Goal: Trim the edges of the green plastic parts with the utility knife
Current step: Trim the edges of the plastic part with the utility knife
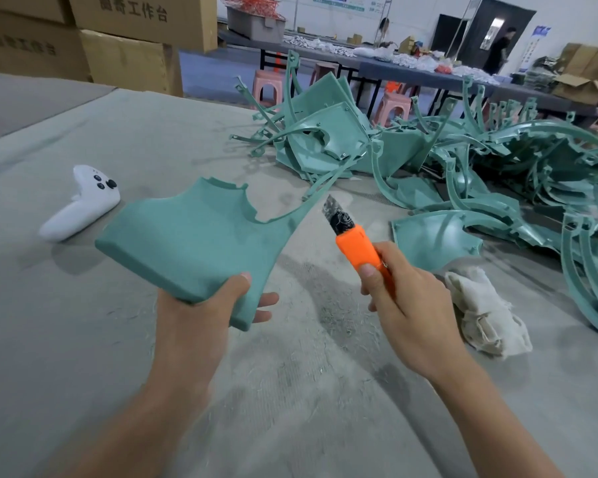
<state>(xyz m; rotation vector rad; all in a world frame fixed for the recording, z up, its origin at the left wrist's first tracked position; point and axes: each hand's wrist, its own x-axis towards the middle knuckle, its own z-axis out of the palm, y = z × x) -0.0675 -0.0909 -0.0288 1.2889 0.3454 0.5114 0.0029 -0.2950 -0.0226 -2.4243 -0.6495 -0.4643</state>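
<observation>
Green plastic filled my left hand [204, 312]: I gripped one green part [201, 243] by its near corner, thumb on top and fingers curled beneath, above the middle of the grey worktop [83, 132]. My right hand [404, 305] was clenched round the orange utility knife [356, 243], blade out, just beside the part's thin right edge. The heap of other green parts [463, 160] lay toward the far right corner, a white cloth [484, 312] near the right edge, a white controller [83, 205] toward the left.

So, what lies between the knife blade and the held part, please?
Nothing: the head view shows a bare gap between utility knife blade and green part.
</observation>
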